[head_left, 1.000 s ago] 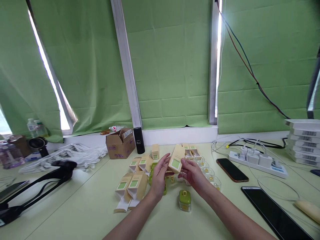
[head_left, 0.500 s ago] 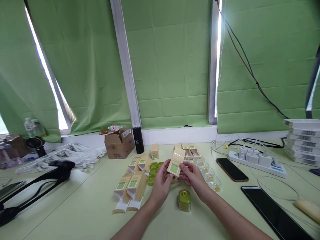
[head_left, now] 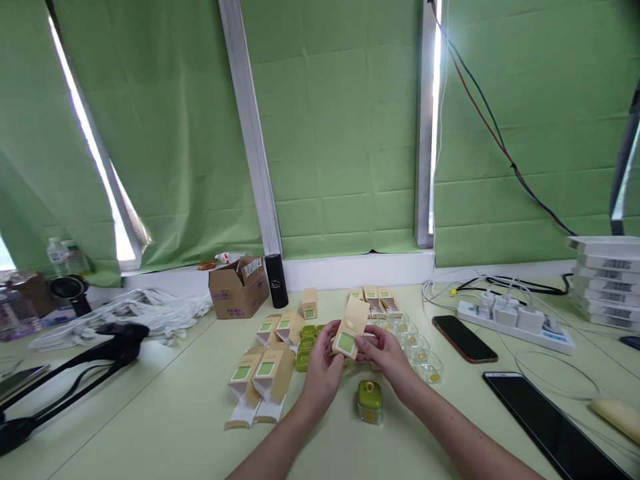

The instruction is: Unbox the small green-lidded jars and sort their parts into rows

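Note:
Both hands hold one small tan carton with a green square label (head_left: 351, 329) above the middle of the table. My left hand (head_left: 320, 368) grips its lower left side. My right hand (head_left: 387, 357) pinches its right edge. Just below the hands stands a small clear box with a green lid (head_left: 369, 401). More tan cartons (head_left: 265, 373) lie to the left, some with open flaps. Green trays (head_left: 305, 345) sit behind my left hand. A row of clear cups (head_left: 420, 350) runs behind my right hand.
A brown cardboard box (head_left: 239, 287) and a black cylinder (head_left: 276, 279) stand near the sill. To the right lie a phone (head_left: 463, 339), a power strip (head_left: 515, 322), a black tablet (head_left: 547, 425) and stacked white boxes (head_left: 606, 280). A black stand (head_left: 75, 370) lies at left.
The carton has come down and slightly closer to me, with both hands staying on it. My left fingers closed more tightly on its side.

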`<state>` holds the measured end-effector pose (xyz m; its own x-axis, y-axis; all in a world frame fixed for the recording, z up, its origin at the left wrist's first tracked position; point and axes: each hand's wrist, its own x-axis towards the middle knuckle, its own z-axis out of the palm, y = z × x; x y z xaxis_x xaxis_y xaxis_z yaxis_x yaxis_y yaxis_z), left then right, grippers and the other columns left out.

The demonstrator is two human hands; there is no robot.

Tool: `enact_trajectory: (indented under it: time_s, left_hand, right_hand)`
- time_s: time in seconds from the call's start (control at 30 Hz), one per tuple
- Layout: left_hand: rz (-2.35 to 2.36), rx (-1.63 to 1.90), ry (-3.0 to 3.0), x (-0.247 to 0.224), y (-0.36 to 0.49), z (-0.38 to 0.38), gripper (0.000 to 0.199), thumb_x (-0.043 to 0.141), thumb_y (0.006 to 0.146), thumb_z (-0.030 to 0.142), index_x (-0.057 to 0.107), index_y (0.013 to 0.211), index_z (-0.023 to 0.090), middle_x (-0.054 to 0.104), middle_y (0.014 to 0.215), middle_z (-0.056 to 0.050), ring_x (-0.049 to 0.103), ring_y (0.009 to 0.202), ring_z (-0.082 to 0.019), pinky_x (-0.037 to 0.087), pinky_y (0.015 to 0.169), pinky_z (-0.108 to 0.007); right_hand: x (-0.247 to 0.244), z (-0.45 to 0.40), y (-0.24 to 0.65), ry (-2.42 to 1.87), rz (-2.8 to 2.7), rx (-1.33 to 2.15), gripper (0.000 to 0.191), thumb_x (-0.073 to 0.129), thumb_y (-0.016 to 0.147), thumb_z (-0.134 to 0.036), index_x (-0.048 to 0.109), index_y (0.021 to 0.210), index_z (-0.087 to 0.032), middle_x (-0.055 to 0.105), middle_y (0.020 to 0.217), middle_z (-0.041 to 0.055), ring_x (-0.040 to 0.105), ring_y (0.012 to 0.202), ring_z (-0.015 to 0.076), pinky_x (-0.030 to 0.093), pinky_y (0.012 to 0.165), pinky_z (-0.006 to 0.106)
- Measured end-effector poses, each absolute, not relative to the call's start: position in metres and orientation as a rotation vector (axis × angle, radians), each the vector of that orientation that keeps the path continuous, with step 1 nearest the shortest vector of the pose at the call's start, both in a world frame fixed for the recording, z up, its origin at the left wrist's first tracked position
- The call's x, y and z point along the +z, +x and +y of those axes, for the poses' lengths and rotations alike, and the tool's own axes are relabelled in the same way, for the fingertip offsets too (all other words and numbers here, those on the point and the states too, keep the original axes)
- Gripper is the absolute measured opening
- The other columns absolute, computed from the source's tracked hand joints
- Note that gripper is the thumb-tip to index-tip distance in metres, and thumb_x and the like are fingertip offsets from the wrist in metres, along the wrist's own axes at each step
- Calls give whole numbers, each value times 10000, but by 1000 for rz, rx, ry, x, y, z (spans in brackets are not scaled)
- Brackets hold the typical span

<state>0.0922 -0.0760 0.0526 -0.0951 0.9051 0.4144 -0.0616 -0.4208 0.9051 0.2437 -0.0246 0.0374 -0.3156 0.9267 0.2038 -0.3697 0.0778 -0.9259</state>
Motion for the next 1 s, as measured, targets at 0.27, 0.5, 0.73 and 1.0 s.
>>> enact_trajectory:
  time_s: [0.27,0.5,0.73,1.0]
  left_hand:
    - [956,1640,1433,51,91,-77,526,669,748,178,609,1270,200,666,1302,-134,609,1260,-313,488,1072,-420]
    - [960,1635,1450,44,88,-74,615,604,730,85,564,1333,203,632,1386,-136,574,1324,-305,450,1117,-434]
    - [1111,1680,1578,43,88,-76,423,721,859,264,611,1264,218,668,1303,-129,626,1236,-307,494,1047,-415]
    - [1306,1643,1810,36,84,-74,343,535,1009,405,605,1287,217,684,1290,-131,641,1211,-289,489,1041,-436]
  right_hand:
    - [36,-24,243,-635,-1217,1531,618,916,629,-594,689,1025,-178,815,899,91,780,817,252,607,725,332]
    - [39,-24,243,-620,-1139,1601,560,906,655,-596,711,973,-178,806,856,72,771,728,210,612,683,295]
    - [35,-24,242,-563,-1074,1635,542,904,678,-578,707,993,-184,800,877,71,773,765,225,615,696,312]
    - [37,-24,242,-561,-940,1683,567,945,632,-546,653,937,-167,753,746,44,692,607,136,554,575,223]
